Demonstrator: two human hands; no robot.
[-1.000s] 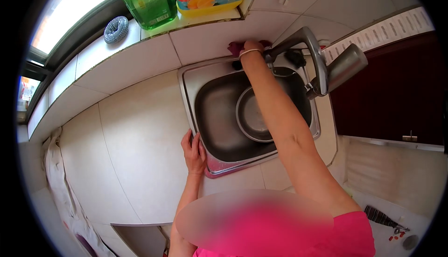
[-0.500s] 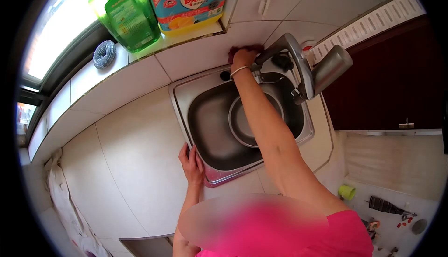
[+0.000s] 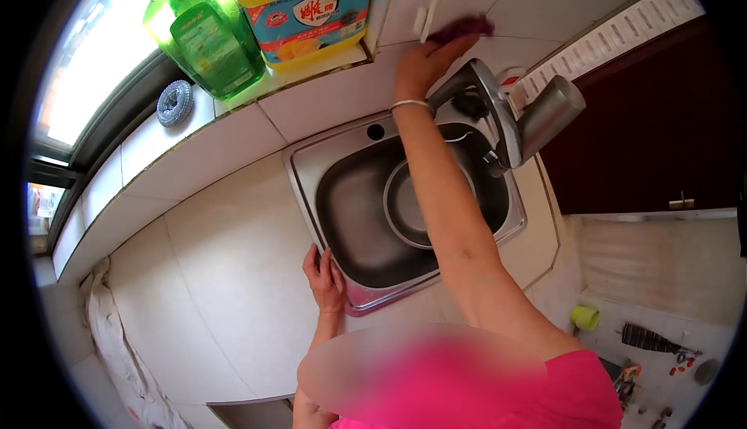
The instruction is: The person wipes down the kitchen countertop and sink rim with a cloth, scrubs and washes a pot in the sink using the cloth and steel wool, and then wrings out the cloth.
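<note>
My right hand [image 3: 424, 67] presses a dark purple-red cloth [image 3: 464, 29] against the white wall tiles behind the faucet. Part of the cloth is hidden beneath the fingers. Below that arm lies the stainless steel sink [image 3: 354, 219], with a round metal basin [image 3: 406, 203] inside it, partly covered by my forearm. My left hand [image 3: 324, 283] rests at the sink's near left corner, fingers apart on the rim, holding nothing. The grey metal faucet [image 3: 506, 121] stands just right of my right forearm.
On the ledge stand a green bottle [image 3: 210, 43] and a yellow jug [image 3: 311, 16], with a steel scourer [image 3: 175, 103] to their left. A dark red cabinet [image 3: 638, 133] is at the right. Lower right sit a green cup [image 3: 585, 318] and small items.
My right hand has moved up the wall and slightly right with the cloth, from low behind the faucet base. My left hand has stayed at the sink corner.
</note>
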